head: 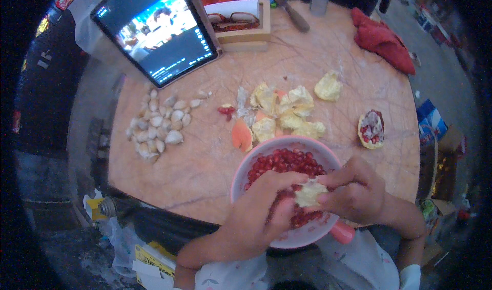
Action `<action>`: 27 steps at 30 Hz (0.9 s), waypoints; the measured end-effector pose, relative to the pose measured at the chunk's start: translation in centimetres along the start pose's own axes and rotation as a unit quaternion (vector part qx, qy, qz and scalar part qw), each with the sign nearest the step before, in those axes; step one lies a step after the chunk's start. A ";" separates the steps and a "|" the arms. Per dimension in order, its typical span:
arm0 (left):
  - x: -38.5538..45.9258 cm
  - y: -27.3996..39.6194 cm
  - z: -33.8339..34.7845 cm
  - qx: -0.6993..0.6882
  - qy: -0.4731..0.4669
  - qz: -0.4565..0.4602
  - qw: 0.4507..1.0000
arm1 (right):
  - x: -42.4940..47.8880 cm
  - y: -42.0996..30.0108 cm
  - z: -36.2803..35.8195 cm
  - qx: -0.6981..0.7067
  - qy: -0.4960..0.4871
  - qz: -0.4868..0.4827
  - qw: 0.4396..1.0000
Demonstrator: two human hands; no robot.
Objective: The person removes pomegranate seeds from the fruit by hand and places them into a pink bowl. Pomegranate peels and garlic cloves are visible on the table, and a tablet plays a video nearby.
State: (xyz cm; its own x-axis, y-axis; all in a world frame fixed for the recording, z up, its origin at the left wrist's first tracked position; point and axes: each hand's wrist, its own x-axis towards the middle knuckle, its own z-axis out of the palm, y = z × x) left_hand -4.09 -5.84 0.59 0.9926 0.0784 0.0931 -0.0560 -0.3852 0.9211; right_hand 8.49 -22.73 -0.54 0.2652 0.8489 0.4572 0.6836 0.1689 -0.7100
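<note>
Both of my hands are over a pink-rimmed bowl (246, 163) with a pink handle (342, 232), at the table's near edge. Loose red pomegranate seeds (286, 161) lie inside it. Between my left hand (265, 201) and my right hand (351, 188) is a pale yellow piece of pomegranate (311, 193), gripped by the fingers of both. My left fingers partly hide its left side. Beyond the bowl lie several pieces of yellow and orange peel (301, 99). A pomegranate chunk (371, 129) with seeds in it rests to the right. A small seed cluster (226, 110) sits left of the peel.
A pile of garlic cloves (155, 121) lies on the left of the wooden table (192, 186). Behind it a tablet (161, 32) leans with its screen lit. Farther back are a wooden box with glasses (246, 34), a wooden-handled tool (296, 17), a bottle (319, 0) and a red cloth (380, 42).
</note>
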 end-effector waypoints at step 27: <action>0.3 -0.1 0.0 0.097 0.067 0.151 0.981 | 0.9 -0.2 -0.5 0.000 0.012 0.016 1.000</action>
State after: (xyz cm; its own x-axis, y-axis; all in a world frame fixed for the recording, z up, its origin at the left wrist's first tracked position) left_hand -3.78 -5.76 0.48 0.9098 0.0481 0.4122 -0.3116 -0.5767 0.7552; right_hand 8.91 -22.26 0.30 0.3033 0.8416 0.4469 0.6740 0.1420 -0.7249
